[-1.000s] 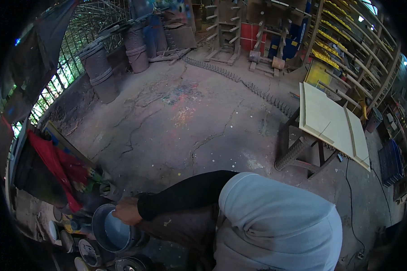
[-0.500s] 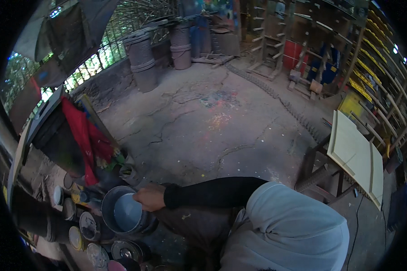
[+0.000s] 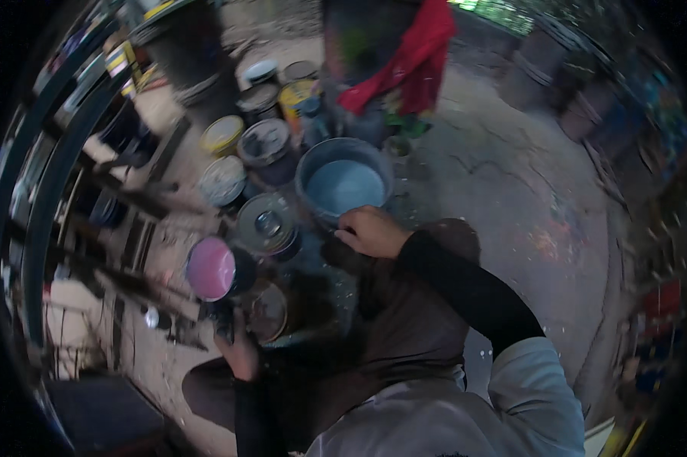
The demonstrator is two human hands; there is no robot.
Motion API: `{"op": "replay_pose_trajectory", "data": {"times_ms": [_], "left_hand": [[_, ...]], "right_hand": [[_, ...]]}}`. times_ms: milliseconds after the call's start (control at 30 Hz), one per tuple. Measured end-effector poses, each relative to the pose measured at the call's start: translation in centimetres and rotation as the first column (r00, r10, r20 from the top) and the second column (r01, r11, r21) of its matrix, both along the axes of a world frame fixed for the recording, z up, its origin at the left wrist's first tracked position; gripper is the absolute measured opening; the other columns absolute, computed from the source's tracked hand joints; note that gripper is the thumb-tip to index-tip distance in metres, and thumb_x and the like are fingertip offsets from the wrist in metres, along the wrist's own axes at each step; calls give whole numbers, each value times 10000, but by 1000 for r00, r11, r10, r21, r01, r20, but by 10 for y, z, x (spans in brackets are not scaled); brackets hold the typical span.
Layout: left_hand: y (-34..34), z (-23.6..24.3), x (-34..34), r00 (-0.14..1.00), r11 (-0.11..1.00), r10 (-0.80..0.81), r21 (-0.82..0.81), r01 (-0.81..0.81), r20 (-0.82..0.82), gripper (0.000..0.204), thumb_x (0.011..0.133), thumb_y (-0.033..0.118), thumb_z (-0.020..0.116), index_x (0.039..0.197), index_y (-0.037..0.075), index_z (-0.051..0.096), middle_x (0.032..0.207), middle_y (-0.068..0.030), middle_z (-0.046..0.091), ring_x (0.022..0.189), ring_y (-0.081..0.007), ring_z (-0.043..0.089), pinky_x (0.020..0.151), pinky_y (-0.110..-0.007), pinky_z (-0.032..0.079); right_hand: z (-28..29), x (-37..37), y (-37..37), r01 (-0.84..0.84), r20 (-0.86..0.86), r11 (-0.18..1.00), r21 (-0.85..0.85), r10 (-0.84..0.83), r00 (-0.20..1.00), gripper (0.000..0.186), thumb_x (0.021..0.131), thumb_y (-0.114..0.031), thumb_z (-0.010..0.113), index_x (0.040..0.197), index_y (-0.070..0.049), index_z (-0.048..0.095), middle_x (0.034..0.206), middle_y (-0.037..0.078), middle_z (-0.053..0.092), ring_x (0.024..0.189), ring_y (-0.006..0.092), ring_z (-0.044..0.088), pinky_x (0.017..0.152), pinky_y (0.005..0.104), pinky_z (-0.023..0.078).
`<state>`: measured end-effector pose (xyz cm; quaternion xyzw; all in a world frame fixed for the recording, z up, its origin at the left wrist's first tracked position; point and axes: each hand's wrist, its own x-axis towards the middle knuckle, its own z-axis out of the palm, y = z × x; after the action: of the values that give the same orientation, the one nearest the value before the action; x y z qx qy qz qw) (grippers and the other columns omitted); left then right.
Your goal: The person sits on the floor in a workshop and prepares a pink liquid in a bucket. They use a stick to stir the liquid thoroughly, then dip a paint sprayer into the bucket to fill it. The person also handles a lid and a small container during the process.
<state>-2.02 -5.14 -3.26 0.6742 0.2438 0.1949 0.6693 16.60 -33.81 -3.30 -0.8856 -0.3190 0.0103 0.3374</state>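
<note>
Now the right hand (image 3: 370, 231) grips with curled fingers the near rim of the paint bucket (image 3: 343, 183) of pale blue paint standing on the floor among paint cans, while the left hand (image 3: 241, 354), blurred, touches a dark can (image 3: 267, 312), its grip unclear.

Cracked, paint-spattered concrete floor (image 3: 511, 198), blue-grey bucket (image 3: 343, 183) standing on it, lidded paint cans (image 3: 263, 145) clustered beside.
</note>
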Motion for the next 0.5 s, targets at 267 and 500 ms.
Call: {"op": "replay_pose_trajectory", "data": {"times_ms": [267, 500], "left_hand": [[38, 6, -52, 961, 960, 276, 52, -274, -32, 272, 969, 231, 613, 1118, 5, 617, 914, -67, 621, 788, -130, 598, 490, -260, 497], [61, -20, -90, 901, 902, 430, 70, -426, -61, 274, 971, 221, 610, 1147, 11, 593, 915, -54, 605, 762, -125, 592, 475, -266, 507]], "right_hand": [[-83, -17, 121, -206, -256, 977, 58, 214, 943, 191, 837, -200, 675, 848, -10, 692, 817, 208, 669, 813, 395, 643, 743, 469, 498], [-142, -41, 182, -205, -245, 979, -8, 197, 949, 258, 818, -242, 694, 883, 8, 709, 812, 232, 678, 823, 395, 665, 755, 486, 512]]}}
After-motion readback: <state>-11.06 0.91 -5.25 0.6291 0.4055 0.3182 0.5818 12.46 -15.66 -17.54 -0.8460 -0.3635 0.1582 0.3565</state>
